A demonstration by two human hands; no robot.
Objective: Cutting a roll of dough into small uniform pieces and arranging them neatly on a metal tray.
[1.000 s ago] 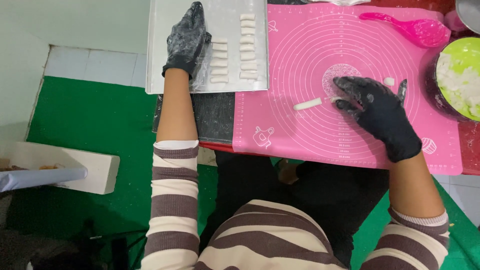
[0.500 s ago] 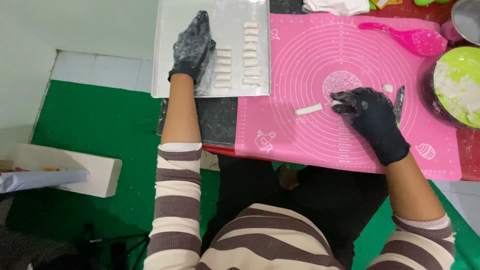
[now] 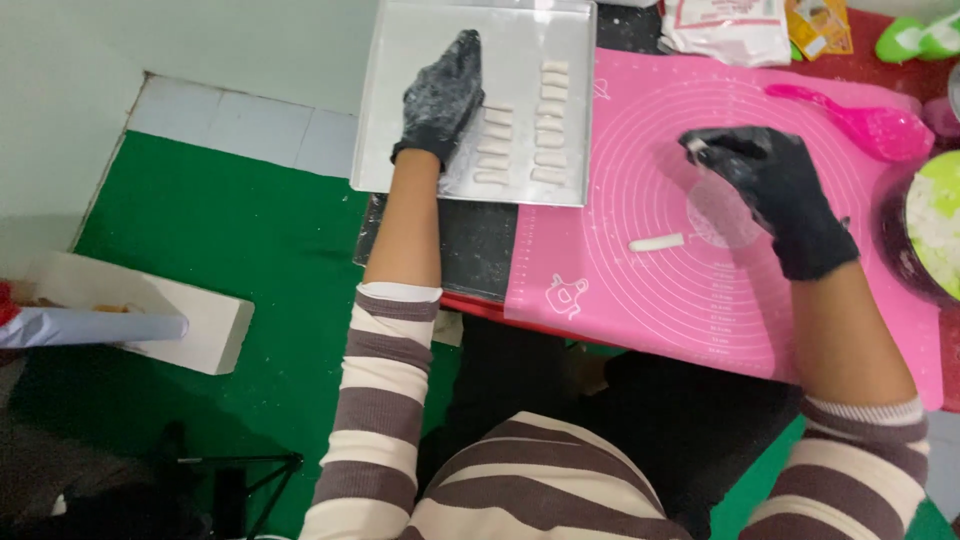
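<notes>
- Looking down, we see our left hand (image 3: 445, 95) lying flat and released on the tray (image 3: 400, 150) at 11 o'clock. It grasps nothing, and its palm is just beside the rows of sticks (image 3: 548, 125).
- The sticks lie in two columns on the tray's right half, parallel and close together. The nearer column is touching our left fingertips or almost touching them.
- Our right hand (image 3: 770, 190) is over the mat (image 3: 620, 300) at 1 o'clock, fingers curled. Its fingertips pinch a small white dough bit (image 3: 697, 147) at the hand's 9 o'clock edge.
- One loose stick (image 3: 657, 242) lies on the mat, at 7 o'clock from the right hand and apart from it. Neither hand touches it.
- A spoon (image 3: 850, 112) rests on the mat at 12 o'clock from the right hand. A bowl (image 3: 935, 225) of white dough sits at its 3 o'clock, partly out of view.
- The mat and tray sit side by side on the surface (image 3: 470, 250), and the tray overhangs the surface's left edge.
- We judge the step in hand to be shaping: one stick is finished on the mat and a fresh bit is in the right fingertips, while the left hand steadies the tray.
- A next move would call for a light touch on the soft dough. Any stick added to the tray would need to lie parallel to the columns without touching them.
</notes>
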